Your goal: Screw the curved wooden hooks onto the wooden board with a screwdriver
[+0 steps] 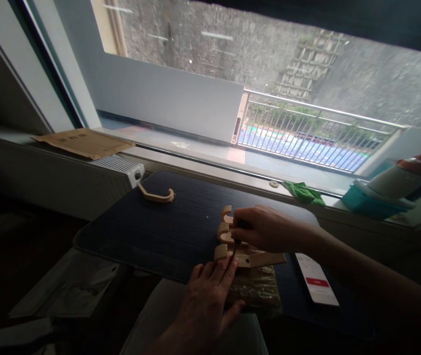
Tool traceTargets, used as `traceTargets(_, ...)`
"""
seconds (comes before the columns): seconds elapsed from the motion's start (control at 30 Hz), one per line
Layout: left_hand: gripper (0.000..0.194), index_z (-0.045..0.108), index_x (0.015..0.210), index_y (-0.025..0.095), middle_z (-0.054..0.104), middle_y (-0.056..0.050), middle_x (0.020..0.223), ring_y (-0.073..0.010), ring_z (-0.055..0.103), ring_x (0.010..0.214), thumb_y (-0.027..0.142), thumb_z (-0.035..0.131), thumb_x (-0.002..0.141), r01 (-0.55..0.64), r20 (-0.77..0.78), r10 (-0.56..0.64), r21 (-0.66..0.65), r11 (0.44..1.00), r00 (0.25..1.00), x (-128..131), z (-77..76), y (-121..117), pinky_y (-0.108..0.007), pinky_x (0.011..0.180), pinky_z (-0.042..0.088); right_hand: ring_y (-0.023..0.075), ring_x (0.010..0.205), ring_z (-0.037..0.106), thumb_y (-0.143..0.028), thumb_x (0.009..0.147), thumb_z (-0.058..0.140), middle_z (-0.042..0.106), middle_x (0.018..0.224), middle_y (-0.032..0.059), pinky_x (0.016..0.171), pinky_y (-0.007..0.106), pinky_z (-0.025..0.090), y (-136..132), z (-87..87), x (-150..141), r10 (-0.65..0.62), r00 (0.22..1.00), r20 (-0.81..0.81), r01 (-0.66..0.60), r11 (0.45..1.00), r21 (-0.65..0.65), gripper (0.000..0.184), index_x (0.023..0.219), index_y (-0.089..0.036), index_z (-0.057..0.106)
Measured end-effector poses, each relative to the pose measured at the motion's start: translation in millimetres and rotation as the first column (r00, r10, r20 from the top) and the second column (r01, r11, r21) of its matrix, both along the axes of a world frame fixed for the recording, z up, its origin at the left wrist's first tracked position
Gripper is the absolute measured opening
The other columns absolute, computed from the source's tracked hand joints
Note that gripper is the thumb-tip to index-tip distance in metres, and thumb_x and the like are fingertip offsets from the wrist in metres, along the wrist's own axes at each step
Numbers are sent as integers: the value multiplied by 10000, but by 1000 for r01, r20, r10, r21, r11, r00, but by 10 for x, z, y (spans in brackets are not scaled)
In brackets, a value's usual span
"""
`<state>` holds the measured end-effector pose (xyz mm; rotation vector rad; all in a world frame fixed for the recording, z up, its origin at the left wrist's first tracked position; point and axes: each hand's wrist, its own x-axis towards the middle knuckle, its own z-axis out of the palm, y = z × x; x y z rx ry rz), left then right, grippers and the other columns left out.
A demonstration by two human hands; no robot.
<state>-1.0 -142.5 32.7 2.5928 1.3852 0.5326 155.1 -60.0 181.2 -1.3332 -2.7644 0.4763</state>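
Note:
On a dark table top (158, 231) lies a wooden rack with several curved hooks (228, 234). My right hand (265, 229) is closed over it, gripping a thin dark tool whose tip points down at the wood. My left hand (206, 301) rests at the near edge with fingers laid flat against the rack's lowest hook (221, 252). A clear plastic bag (255, 288) lies under the rack. A single loose wooden hook (157, 195) lies apart at the far left of the table.
A white phone with a lit screen (316, 285) lies right of the rack. A green cloth (302, 193), a teal box (368, 202) and a white bottle (399, 180) sit on the windowsill. Cardboard (85, 143) rests on the radiator at left.

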Motion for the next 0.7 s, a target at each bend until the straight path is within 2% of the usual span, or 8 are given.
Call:
traceTargets(0.07,647,328,1393,195,424,-88,1406,-276,470,1166,374,583,825,0,0,0,-13,1000,1000,1,17,-2,-426,960,340,76,505,396,-357,849,469,545,613,-25,479,227,255,-24,13,-33,-58,997,55,55,997,47,218,736,-182,530)
traceTargets(0.13,642,335,1389,190,424,-90,1406,-277,468,1169,370,583,826,4,2,-4,-15,1000,1000,0,29,-2,-429,964,340,88,504,404,-363,850,461,544,600,-20,481,245,243,-65,73,-64,-51,989,140,36,993,109,230,734,-182,541)
traceTargets(0.2,643,332,1391,182,422,-94,1407,-279,464,1175,369,581,829,8,3,-8,-15,1000,1000,0,39,-1,-434,966,341,105,555,457,-334,841,484,578,648,-11,506,254,253,-108,161,-82,35,979,202,-62,990,130,182,775,-187,569)
traceTargets(0.27,645,325,1394,175,429,-94,1401,-280,464,1177,370,578,834,5,2,-5,-20,1000,1000,-1,45,-2,-442,968,342,120,653,520,-255,821,518,622,757,0,546,249,284,-136,240,-85,135,967,217,-158,983,89,97,837,-197,594)
traceTargets(0.4,646,318,1396,178,429,-90,1402,-277,463,1178,369,579,836,3,2,-3,-27,1000,1000,-5,39,-8,-440,968,341,113,728,542,-176,828,510,633,851,12,599,231,320,-128,268,-46,220,961,167,-226,974,22,95,851,-184,602)
traceTargets(0.53,652,313,1398,177,410,-89,1416,-275,454,1187,373,579,836,10,2,-10,-26,1000,1000,-3,27,-10,-436,971,337,87,634,487,-228,860,485,611,768,-7,570,225,300,-90,160,3,171,983,61,-173,985,18,114,843,-181,588)
traceTargets(0.7,649,321,1395,181,411,-90,1415,-280,459,1180,369,582,832,-5,2,5,-36,999,1000,5,38,-15,-445,971,334,79,551,439,-349,890,452,578,665,-10,527,228,275,-66,41,-35,50,997,58,-53,997,64,224,825,-167,565)
